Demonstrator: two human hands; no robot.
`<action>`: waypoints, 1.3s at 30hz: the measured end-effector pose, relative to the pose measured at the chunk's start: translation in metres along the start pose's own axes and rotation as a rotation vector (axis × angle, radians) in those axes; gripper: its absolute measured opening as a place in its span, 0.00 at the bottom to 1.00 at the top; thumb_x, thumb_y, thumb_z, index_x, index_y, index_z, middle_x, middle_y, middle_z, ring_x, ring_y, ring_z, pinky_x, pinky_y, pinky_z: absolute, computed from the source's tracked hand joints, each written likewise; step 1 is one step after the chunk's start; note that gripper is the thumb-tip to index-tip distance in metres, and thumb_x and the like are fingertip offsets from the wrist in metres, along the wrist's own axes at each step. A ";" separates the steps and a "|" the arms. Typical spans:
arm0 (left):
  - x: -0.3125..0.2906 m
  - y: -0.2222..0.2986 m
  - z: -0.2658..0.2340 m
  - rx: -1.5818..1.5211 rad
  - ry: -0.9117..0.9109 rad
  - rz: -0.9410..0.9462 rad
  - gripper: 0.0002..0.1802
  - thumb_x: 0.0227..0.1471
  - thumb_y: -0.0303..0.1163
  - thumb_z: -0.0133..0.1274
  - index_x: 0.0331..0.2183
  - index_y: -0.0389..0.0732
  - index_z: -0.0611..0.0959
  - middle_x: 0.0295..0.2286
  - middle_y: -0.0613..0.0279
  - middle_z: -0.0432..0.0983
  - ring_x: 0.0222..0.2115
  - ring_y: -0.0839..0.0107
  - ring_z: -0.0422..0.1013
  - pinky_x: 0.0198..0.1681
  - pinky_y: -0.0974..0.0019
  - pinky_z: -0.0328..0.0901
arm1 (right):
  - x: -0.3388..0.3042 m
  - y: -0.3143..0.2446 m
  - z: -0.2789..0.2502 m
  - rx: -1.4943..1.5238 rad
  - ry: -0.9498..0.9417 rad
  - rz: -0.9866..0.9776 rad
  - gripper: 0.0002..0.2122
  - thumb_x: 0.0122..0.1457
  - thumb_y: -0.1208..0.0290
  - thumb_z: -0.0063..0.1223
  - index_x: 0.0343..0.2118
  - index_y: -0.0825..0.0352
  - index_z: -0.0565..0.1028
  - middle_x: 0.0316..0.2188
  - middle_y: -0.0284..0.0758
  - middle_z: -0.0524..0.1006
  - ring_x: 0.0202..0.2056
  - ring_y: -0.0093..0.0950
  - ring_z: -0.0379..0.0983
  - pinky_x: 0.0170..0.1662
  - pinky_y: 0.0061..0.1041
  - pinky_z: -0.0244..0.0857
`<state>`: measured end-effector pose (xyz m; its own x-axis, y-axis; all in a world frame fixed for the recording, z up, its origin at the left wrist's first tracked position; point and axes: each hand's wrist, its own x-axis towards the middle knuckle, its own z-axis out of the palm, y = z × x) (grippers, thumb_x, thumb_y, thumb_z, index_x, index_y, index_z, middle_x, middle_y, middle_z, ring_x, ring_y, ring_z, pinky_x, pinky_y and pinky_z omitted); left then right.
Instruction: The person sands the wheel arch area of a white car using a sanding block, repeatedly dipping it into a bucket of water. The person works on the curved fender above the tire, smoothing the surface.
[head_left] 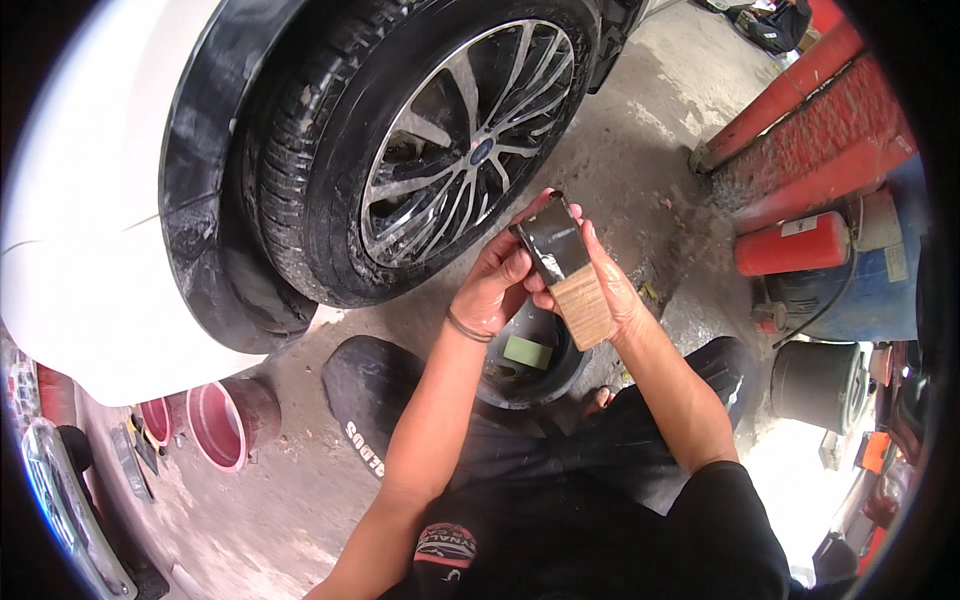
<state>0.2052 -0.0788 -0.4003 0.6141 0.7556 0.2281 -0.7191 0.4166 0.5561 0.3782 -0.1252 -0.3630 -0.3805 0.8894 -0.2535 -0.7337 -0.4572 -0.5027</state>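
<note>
Both my hands hold a flat wooden block [583, 310] in front of the wheel, its near half showing bare wood grain. A dark, wet-looking sheet [553, 245], perhaps sandpaper, covers its far half. My left hand [497, 272] grips the left side, thumb bent near the sheet's edge and some fingers hidden behind. My right hand [615, 290] lies along the right edge, with its thumb side against the block. Below, between my knees, stands a dark tub [530, 398] with a green rectangular block [527, 352] in it.
A white car's fender [90, 240] and its wheel [470, 150] fill the upper left. Red buckets [228, 425] stand at left. To the right are a red post [780, 105], a red cylinder [790, 243], a blue drum [850, 295] and a grey bucket [815, 385].
</note>
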 end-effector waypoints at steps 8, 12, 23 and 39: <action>0.026 0.002 0.044 0.002 -0.093 0.023 0.68 0.47 0.56 0.75 0.75 0.40 0.53 0.64 0.36 0.68 0.66 0.44 0.66 0.69 0.47 0.64 | -0.008 0.014 -0.034 0.193 -0.045 0.045 0.37 0.65 0.29 0.44 0.64 0.57 0.73 0.48 0.38 0.81 0.37 0.41 0.79 0.32 0.34 0.71; 0.035 0.001 0.054 0.152 -0.054 0.035 0.65 0.49 0.53 0.75 0.74 0.42 0.55 0.55 0.39 0.76 0.61 0.47 0.72 0.66 0.48 0.69 | -0.007 0.012 -0.039 0.170 0.037 -0.010 0.36 0.65 0.30 0.44 0.63 0.57 0.74 0.48 0.39 0.82 0.38 0.40 0.80 0.33 0.35 0.73; 0.074 0.059 0.099 0.280 0.099 0.165 0.35 0.62 0.40 0.66 0.64 0.47 0.66 0.52 0.46 0.80 0.53 0.51 0.79 0.59 0.48 0.76 | -0.002 -0.045 -0.016 -0.378 0.152 -0.058 0.27 0.70 0.37 0.52 0.47 0.62 0.80 0.40 0.30 0.83 0.42 0.23 0.78 0.44 0.29 0.74; 0.149 0.336 0.353 3.148 -1.177 0.486 0.20 0.56 0.30 0.67 0.51 0.46 0.85 0.54 0.60 0.82 0.51 0.61 0.80 0.57 0.59 0.76 | 0.043 -0.027 -0.031 -1.317 0.110 -0.381 0.08 0.65 0.71 0.59 0.39 0.70 0.84 0.29 0.41 0.84 0.31 0.32 0.80 0.40 0.34 0.74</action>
<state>0.1699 -0.0043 0.1028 0.9813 0.1803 -0.0678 0.0523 -0.5883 -0.8070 0.3991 -0.0741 -0.3860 -0.1861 0.9816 0.0427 0.3124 0.1003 -0.9446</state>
